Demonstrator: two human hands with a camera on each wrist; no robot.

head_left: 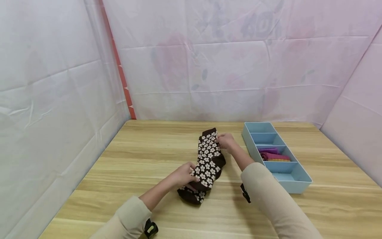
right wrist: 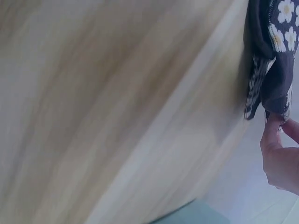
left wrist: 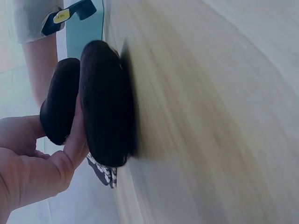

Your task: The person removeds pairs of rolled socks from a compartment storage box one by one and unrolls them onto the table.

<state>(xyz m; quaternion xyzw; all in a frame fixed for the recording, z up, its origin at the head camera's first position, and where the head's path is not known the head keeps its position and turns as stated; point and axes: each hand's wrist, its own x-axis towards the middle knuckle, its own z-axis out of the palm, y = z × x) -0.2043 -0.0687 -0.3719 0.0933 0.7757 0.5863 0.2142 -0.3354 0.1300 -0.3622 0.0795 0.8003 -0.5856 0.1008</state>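
Two dark brown socks with white flowers lie one over the other on the table, the upper sock slightly offset from the lower sock. At the toe end, my left hand pinches the upper sock. In the left wrist view a finger of it runs between the two dark toes, the upper toe raised off the lower toe. Near the cuffs my right hand pinches the side edge of the sock fabric, thumb against finger. Whether it grips one layer or both I cannot tell.
A light blue divided box stands on the wooden table to the right. One of its compartments holds a purple folded cloth item and a dark red rolled one. White sheeting walls the table's back and sides.
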